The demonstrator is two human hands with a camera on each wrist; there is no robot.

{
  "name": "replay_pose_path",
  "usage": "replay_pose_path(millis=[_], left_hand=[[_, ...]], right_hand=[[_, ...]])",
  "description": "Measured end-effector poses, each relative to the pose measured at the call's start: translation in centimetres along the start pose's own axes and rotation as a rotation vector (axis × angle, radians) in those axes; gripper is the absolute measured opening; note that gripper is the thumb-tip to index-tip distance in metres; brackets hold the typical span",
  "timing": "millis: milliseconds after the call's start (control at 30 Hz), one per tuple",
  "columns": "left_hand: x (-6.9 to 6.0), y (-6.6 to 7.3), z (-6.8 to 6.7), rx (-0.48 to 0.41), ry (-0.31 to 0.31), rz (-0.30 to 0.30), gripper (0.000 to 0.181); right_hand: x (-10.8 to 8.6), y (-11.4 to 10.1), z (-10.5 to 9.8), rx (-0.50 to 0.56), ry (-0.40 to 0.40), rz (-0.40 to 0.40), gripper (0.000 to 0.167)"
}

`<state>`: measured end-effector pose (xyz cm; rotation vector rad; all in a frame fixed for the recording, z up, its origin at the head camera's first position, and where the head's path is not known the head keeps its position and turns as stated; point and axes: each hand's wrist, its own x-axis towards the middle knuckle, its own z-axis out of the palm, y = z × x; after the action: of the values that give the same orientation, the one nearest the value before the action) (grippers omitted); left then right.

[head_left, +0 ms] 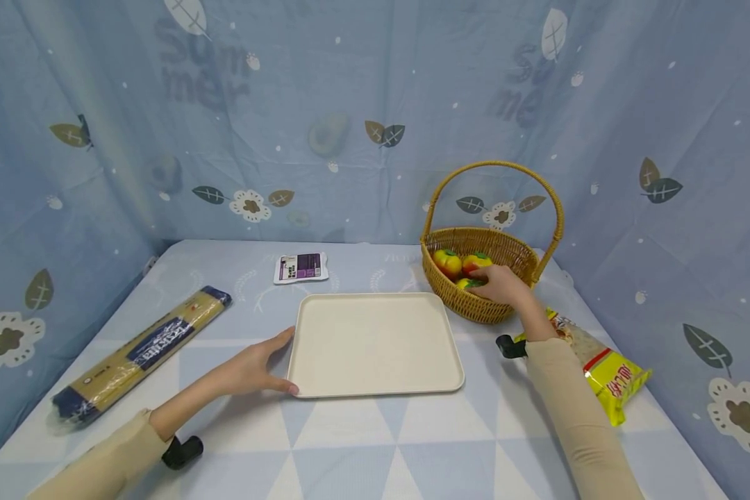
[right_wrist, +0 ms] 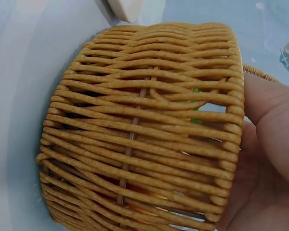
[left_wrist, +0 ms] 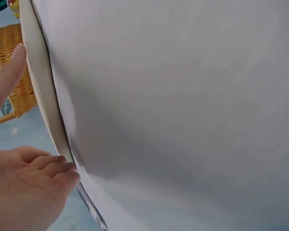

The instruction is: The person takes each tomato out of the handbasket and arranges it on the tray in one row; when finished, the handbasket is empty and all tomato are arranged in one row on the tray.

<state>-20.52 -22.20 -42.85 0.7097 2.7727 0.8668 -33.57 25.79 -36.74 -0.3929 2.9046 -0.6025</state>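
In the head view, the left hand (head_left: 253, 370) touches the left edge of a cream tray (head_left: 375, 344), fingers and thumb spread. The left wrist view shows that hand (left_wrist: 31, 190) against the tray's rim (left_wrist: 43, 86). My right hand (head_left: 503, 286) reaches over the front rim of a wicker basket (head_left: 440, 281), its fingertips at a yellow-green fruit (head_left: 467, 283). Two red-yellow fruits, one on the left (head_left: 446, 263) and one on the right (head_left: 476, 262), lie behind it. In the right wrist view, the basket's weave (right_wrist: 135, 120) hides the fingertips of the right hand (right_wrist: 274, 139).
A long pasta package (head_left: 144, 354) lies at the left. Behind the tray is a small white and purple packet (head_left: 301, 268). A yellow bag (head_left: 612, 378) lies beside the right forearm. Patterned blue cloth (head_left: 325, 104) hangs around the table.
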Motion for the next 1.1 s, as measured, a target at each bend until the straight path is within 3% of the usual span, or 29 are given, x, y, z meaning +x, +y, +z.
replay_pose_path(millis=[267,700,933,1100], left_hand=[[0.5,-0.4,0.0,-0.008,-0.049,-0.033,0.118],[1.0,-1.0,-0.3,-0.020,-0.075,-0.012,0.116],[1.0,-1.0,-0.3,-0.043,-0.084,-0.030,0.115],[1.0,-1.1,-0.4,-0.041,-0.082,-0.006,0.114]], right_hand=[[0.2,0.6,-0.2,-0.009,-0.019,0.002,0.050],[0.2,0.8,-0.1,0.014,-0.021,0.034,0.049],[0.2,0.7,0.0,-0.014,-0.002,0.004,0.045],[-0.1,0.6,0.1,-0.002,0.027,0.009,0.048]])
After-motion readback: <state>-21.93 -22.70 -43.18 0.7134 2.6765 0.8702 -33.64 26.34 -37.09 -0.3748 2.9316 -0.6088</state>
